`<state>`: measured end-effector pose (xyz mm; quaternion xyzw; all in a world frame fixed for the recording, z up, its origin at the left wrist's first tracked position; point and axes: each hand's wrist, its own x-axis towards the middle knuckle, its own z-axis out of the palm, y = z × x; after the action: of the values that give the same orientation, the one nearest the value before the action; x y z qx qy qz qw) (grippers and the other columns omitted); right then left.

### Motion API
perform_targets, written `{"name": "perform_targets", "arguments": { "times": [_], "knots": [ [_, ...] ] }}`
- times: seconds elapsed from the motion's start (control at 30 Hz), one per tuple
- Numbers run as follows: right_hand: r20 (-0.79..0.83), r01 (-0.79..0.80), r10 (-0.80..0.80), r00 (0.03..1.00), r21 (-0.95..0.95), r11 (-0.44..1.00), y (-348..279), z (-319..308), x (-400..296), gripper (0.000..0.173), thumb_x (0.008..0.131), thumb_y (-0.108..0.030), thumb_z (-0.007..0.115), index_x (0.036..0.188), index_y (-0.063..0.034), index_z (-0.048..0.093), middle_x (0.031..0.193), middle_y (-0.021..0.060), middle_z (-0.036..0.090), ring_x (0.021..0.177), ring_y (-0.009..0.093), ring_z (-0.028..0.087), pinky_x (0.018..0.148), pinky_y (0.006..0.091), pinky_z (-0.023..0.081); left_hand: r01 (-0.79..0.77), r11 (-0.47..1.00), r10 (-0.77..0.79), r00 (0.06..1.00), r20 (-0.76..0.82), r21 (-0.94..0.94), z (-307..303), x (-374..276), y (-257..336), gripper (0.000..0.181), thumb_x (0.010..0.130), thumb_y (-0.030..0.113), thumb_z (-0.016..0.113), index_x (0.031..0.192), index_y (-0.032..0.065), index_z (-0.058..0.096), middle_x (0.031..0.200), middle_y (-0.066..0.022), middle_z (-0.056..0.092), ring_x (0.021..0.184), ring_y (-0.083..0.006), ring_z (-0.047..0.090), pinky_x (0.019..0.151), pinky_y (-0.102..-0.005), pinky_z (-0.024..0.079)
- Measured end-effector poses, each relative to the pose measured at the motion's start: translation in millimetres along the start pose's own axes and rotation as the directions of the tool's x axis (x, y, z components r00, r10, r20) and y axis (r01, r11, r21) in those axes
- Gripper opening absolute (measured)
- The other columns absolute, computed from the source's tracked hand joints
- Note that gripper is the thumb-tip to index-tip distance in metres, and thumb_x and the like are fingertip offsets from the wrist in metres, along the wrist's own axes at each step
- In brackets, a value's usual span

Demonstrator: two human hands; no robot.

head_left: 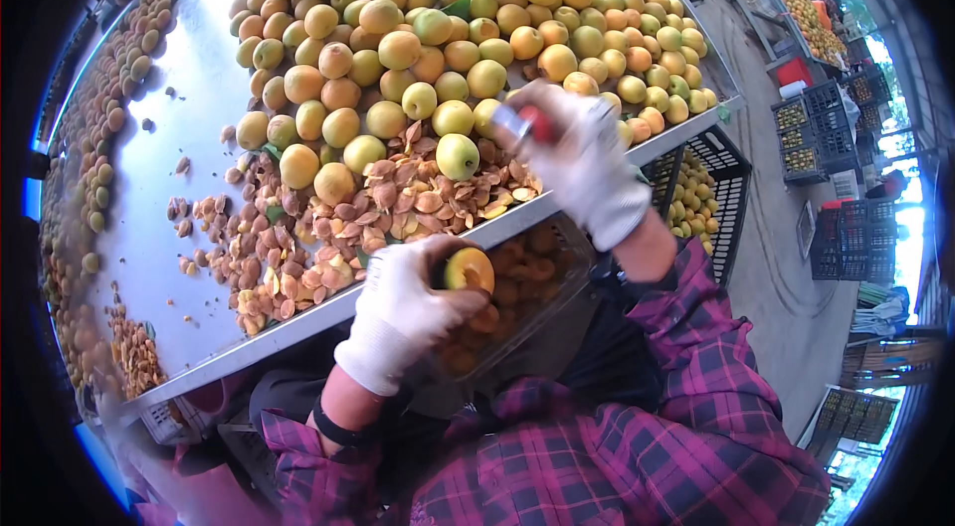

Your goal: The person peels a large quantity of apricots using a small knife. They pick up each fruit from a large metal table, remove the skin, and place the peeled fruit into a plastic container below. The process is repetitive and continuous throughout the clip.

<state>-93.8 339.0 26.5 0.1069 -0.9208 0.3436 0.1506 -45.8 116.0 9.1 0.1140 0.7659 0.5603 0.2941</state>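
Observation:
My left hand (pixel 399 306), in a white knit glove, grips a cut apricot (pixel 476 269) between thumb and fingers, its cut face to the right. Below it, a clear plastic crate (pixel 515 351) under the table's edge holds apricot halves (pixel 526 269). My right hand (pixel 586 157), gloved too, is closed around a red-handled tool (pixel 539 125) with a bright metal part; motion blur hides its exact kind. This hand is over the table's front edge. Just left of it lies a heap of apricot stones (pixel 406 190), with whole apricots (pixel 399 50) piled behind.
The metal table (pixel 195 183) has a raised front rim (pixel 515 222). More apricots (pixel 97 153) line its far left, near another pile of stones (pixel 138 354). A black crate of apricots (pixel 720 205) stands under the right corner. Stacked crates (pixel 854 239) stand farther right.

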Motion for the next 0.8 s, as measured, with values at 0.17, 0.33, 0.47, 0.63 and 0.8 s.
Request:
{"name": "perform_targets", "arguments": {
  "times": [0.17,0.33,0.47,0.63,0.8],
  "knots": [
    [-0.115,-0.322,0.3,0.947,-0.345,0.882,62,-25,11,0.033,0.081,-0.032,0.078,0.096,-0.0033,0.068,0.087,0.0145,0.072,0.083,0.032,0.071,0.075,0.0401,0.055,-0.079,0.919,0.069,0.997,0.04,0.387,19,-6,-6,0.057,0.07,0.033,0.083,0.117,0.0043,0.066,0.094,-0.0226,0.07,0.089,-0.0373,0.07,0.079,-0.0404,0.054],
    [0.105,-0.263,0.399,0.911,-0.597,0.758,69,-10,0,0.047,0.076,-0.049,0.078,0.096,-0.0074,0.067,0.092,0.0142,0.071,0.092,0.033,0.069,0.082,0.0421,0.053,-0.118,0.925,0.101,0.993,0.067,0.361,19,-5,-5,0.062,0.071,0.036,0.083,0.122,0.0063,0.064,0.099,-0.0228,0.07,0.094,-0.0387,0.069,0.081,-0.042,0.054],
    [0.164,-0.205,0.385,0.908,-0.628,0.751,68,1,0,0.054,0.071,-0.055,0.079,0.094,-0.0078,0.067,0.087,0.0132,0.07,0.085,0.033,0.068,0.077,0.0422,0.053,-0.174,0.918,0.171,0.984,0.041,0.357,18,-4,-9,0.058,0.074,0.031,0.082,0.123,0.0058,0.063,0.097,-0.0226,0.07,0.093,-0.0372,0.069,0.081,-0.0398,0.054],
    [0.306,-0.519,0.425,0.852,0.394,0.758,59,-14,3,0.039,0.076,-0.018,0.085,0.108,0.0002,0.071,0.094,0.008,0.074,0.08,0.015,0.069,0.072,0.031,0.055,-0.003,1.0,0.003,0.999,-0.04,0.015,3,1,8,0.048,0.079,0.017,0.08,0.123,0.0043,0.064,0.095,-0.014,0.072,0.087,-0.0186,0.069,0.079,-0.032,0.053],
    [0.475,-0.541,0.27,0.838,0.653,0.53,11,-21,-3,0.058,0.074,-0.001,0.081,0.129,0.0013,0.062,0.107,0.0074,0.072,0.097,0.015,0.068,0.09,0.0286,0.054,-0.02,0.757,-0.069,0.991,-0.111,-0.653,-6,11,4,0.053,0.089,0.011,0.071,0.136,-0.0035,0.051,0.118,-0.0104,0.065,0.102,-0.0138,0.064,0.086,-0.0264,0.051]
  ]
}}
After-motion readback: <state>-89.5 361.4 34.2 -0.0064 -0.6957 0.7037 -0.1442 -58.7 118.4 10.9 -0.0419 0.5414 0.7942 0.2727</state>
